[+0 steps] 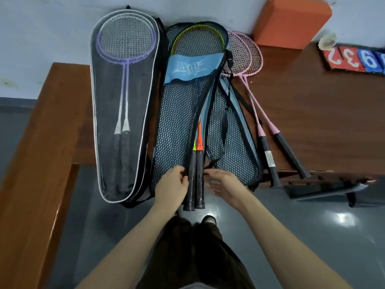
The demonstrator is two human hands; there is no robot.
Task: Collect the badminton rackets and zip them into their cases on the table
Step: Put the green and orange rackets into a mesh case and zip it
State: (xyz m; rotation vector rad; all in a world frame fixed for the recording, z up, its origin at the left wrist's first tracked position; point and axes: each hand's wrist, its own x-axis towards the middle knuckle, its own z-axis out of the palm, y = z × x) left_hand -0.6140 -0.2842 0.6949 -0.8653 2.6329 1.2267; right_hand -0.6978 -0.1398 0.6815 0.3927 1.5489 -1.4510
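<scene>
Black mesh case (179, 122) edges pinched by left hand (171, 187) and right hand (224, 185) fingers should be drawn together over the two grips (196, 176) lying between them before zipping.

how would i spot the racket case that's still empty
On the wooden table, look right of the blue-banded mesh case holding the orange and green rackets. The empty mesh case lies half under it, beside the loose pink rackets.
</scene>
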